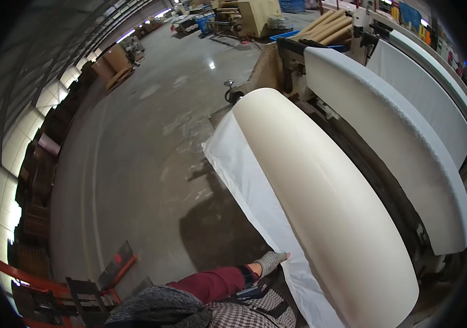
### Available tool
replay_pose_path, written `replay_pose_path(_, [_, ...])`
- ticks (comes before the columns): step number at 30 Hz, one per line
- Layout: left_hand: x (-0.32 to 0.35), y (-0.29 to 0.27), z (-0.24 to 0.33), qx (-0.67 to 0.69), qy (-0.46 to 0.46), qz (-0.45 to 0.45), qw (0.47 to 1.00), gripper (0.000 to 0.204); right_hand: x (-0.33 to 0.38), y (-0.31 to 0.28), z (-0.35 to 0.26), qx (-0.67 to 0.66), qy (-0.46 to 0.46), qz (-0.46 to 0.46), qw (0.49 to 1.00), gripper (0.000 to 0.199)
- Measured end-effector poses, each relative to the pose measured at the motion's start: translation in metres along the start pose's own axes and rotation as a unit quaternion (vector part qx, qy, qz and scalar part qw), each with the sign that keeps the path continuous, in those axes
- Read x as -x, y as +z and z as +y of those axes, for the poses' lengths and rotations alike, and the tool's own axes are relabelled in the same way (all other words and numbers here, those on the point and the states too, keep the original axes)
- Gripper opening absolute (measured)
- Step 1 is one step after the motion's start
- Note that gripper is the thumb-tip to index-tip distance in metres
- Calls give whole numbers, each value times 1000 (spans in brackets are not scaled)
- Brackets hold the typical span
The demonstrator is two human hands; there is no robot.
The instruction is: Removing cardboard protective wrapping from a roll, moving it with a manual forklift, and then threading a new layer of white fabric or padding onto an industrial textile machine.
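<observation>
A large cream-white roll (321, 186) lies lengthwise in a machine on my right. A loose white sheet (260, 186) hangs along its left side. My left hand (270, 263), in a grey glove with bare fingertips and a maroon sleeve behind it, is closed at the near part of the sheet's left edge. A fingertip lies on top of the sheet; the rest of the grip is partly hidden. My right hand is out of view.
More white material (392, 131) hangs over a bar beyond the roll. Cardboard tubes (329, 27) are stacked behind the machine. At lower left stands orange-red equipment (118, 268). Concrete floor (135, 164) stretches to the left, with brown cartons (114, 63) farther off.
</observation>
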State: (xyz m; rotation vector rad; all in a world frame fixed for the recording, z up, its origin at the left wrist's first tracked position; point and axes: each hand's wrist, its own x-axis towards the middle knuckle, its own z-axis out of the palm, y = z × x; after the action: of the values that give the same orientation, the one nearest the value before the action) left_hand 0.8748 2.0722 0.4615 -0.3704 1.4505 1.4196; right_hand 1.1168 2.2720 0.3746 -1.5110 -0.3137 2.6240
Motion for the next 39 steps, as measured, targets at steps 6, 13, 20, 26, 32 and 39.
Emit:
replay_pose_path(6, [7,2,-26,228,-49,-36,972,42,1,-25,6,-14,-50,67,996,44])
replay_pose_path(13, [-11,28,-61,-53,10,-20,998,39,88,-133,20,-98,-161,247,951,45])
replay_pose_path(20, [-24,19,-52,217,6,36,976,25,129,-102,15,-25,-95,236,967,31])
replay_pose_path(26, [-55,19,-67,107,-61,93,988,32,149,-89,12,111,-60,284,951,29])
replay_pose_path(32, [-82,16,-67,-153,-104,143,972,35,132,-94,11,54,-63,249,965,28])
replay_pose_path(39, [-77,28,-57,-404,-105,90,904,47,135,-99,7,13,-67,207,976,29])
